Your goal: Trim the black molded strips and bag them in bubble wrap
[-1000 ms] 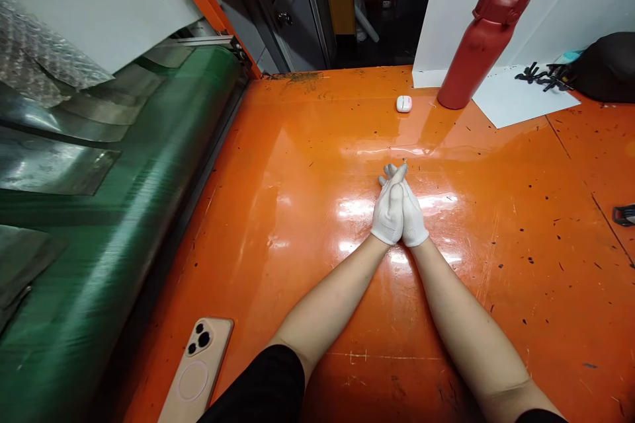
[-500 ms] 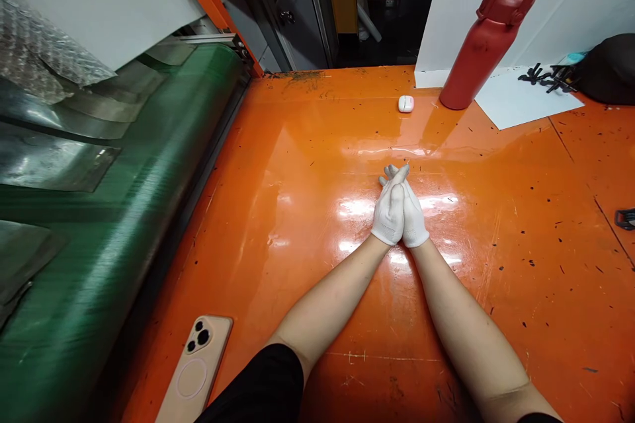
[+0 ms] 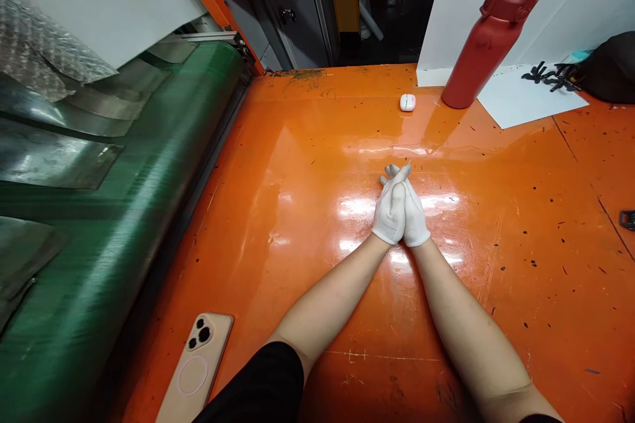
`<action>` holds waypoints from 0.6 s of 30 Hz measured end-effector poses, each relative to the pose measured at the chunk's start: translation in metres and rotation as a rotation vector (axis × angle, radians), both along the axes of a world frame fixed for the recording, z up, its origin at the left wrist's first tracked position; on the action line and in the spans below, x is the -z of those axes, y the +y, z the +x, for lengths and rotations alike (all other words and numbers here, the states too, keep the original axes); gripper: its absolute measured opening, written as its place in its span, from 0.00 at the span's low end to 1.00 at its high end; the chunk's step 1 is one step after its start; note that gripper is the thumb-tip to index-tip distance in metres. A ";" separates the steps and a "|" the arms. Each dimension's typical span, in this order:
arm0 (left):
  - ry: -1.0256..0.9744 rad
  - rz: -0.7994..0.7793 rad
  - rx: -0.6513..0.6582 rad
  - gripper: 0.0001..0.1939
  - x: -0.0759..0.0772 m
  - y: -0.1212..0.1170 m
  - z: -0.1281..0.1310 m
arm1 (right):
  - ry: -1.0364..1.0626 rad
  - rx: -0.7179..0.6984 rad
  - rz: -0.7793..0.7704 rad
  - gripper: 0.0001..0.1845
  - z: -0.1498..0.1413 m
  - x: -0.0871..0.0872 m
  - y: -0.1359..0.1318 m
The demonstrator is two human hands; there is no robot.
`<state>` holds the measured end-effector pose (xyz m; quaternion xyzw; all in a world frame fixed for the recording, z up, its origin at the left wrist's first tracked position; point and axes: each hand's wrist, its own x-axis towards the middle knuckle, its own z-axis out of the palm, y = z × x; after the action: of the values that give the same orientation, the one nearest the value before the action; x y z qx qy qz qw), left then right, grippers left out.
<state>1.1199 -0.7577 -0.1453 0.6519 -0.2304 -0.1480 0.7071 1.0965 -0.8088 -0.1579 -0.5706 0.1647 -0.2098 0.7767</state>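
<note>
White fabric gloves (image 3: 397, 199) are worn on L hand (image 3: 388, 215) & R hand (image 3: 415, 217), clasped tog., fingers crossed, over glossy orange tabletop (image 3: 307, 198).

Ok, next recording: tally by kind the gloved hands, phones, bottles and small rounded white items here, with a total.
Gloved hands: 2
Phone: 1
Red bottle: 1
Small rounded white item: 1
Total: 5

The gloves (image 3: 389, 215) look knitted, the table (image 3: 278, 205) glossy.
</note>
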 end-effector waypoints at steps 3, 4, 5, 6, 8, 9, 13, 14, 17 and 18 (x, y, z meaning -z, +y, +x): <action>-0.066 -0.050 0.037 0.31 0.004 0.001 0.002 | 0.003 0.032 0.030 0.39 0.001 0.000 0.001; -0.065 -0.049 0.034 0.31 0.005 0.001 0.002 | 0.010 0.029 0.025 0.40 0.001 -0.001 0.001; -0.059 -0.041 0.030 0.31 0.005 0.001 0.002 | 0.015 0.027 0.017 0.40 0.001 -0.001 0.001; -0.052 -0.029 0.026 0.31 0.004 0.001 0.001 | 0.017 0.024 0.009 0.40 0.001 -0.001 0.001; -0.046 -0.004 0.019 0.32 0.003 0.001 0.001 | 0.013 0.026 0.003 0.41 0.001 -0.002 0.001; -0.050 0.000 0.017 0.32 0.003 0.001 0.001 | 0.009 0.028 0.008 0.40 0.001 -0.003 0.000; -0.075 -0.024 0.029 0.31 0.004 0.000 0.001 | -0.004 0.033 0.035 0.38 0.000 -0.005 0.001; -0.077 -0.021 0.032 0.31 0.004 0.000 0.002 | -0.005 0.037 0.036 0.38 0.000 -0.006 0.001; -0.084 0.011 0.030 0.31 0.005 0.000 0.002 | -0.005 0.043 0.028 0.38 0.000 -0.006 0.001; -0.086 0.016 0.030 0.31 0.005 0.000 0.002 | -0.003 0.042 0.026 0.38 0.000 -0.006 0.001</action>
<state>1.1222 -0.7580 -0.1499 0.6597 -0.2689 -0.1323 0.6892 1.0968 -0.8075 -0.1520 -0.5565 0.1782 -0.2245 0.7798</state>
